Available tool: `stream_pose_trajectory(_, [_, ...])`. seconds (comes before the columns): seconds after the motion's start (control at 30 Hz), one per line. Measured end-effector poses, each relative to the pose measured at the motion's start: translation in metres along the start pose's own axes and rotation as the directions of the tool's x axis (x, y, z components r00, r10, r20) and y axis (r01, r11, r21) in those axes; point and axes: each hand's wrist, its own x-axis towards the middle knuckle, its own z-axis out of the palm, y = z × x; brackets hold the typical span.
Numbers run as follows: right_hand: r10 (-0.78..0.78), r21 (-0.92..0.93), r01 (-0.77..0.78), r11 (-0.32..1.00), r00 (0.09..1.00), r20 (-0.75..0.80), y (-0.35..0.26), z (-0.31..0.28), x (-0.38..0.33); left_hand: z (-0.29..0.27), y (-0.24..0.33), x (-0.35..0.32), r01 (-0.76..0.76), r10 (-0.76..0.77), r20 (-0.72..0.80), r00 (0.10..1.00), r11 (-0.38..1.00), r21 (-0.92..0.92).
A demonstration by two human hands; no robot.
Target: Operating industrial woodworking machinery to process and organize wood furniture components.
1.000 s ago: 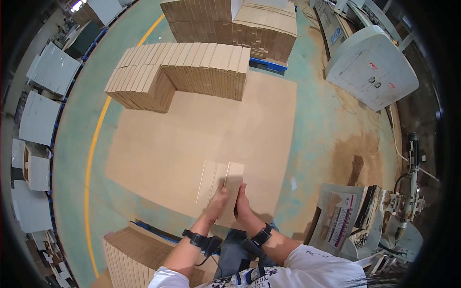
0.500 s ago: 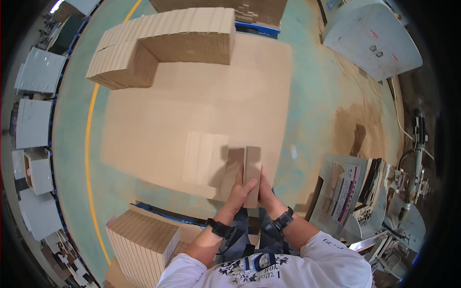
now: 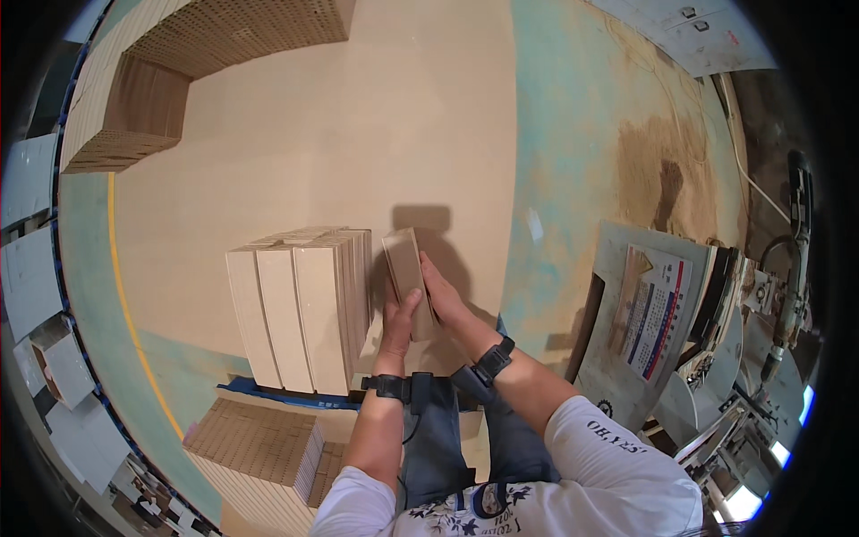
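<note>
My left hand (image 3: 399, 313) and my right hand (image 3: 442, 294) press on the two sides of a narrow brown board piece (image 3: 404, 259), possibly several thin boards together. It is slightly tilted, with its edge facing up, and my left thumb lies across that edge. Below it spreads a large tan sheet (image 3: 429, 116). Just left of my hands, a group of pale boards (image 3: 277, 313) rests at the sheet's near edge, their narrow faces side by side. At the far left stands an L-shaped row of similar boards (image 3: 143, 98).
Close by at the lower left, another stack of boards (image 3: 255, 438) stands near a blue pallet edge (image 3: 286, 396). To the right are a grey stand with a printed panel (image 3: 649, 313) and some machinery (image 3: 787, 268). Cables (image 3: 667, 89) trail over the green floor at the far right.
My view has moved forward and closer to the sheet. My hands, still around the brown board piece, have shifted left in view, and the piece has tilted. The pale boards now appear taller beside them.
</note>
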Motion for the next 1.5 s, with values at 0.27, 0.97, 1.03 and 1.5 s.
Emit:
stream_pose_trajectory(0.27, [-0.003, 0.098, 0.026, 0.995, 0.975, -0.223, 0.018, 0.042, 0.013, -0.022, -0.048, -0.098, 0.167, -0.171, -0.336, 0.926, 0.985, -0.043])
stream_pose_trajectory(0.97, [-0.441, -0.448, 0.193, 0.873, 0.704, -0.557, -0.042, -0.11, -0.408, 0.059, 0.046, -0.22, 0.44, -0.573, 0.397, 0.717, 0.814, 0.38])
stream_pose_trajectory(1.03, [-0.552, -0.664, 0.044, 0.747, 0.598, -0.581, -0.057, -0.124, -0.484, 0.095, 0.04, -0.225, 0.429, -0.58, 0.434, 0.69, 0.81, 0.4])
stream_pose_trajectory(1.5, [-0.808, -0.633, -0.573, 0.521, -0.093, -0.582, -0.029, -0.347, -0.644, 0.259, 0.0, -0.366, 0.159, -0.468, 0.359, 0.807, 0.759, 0.632])
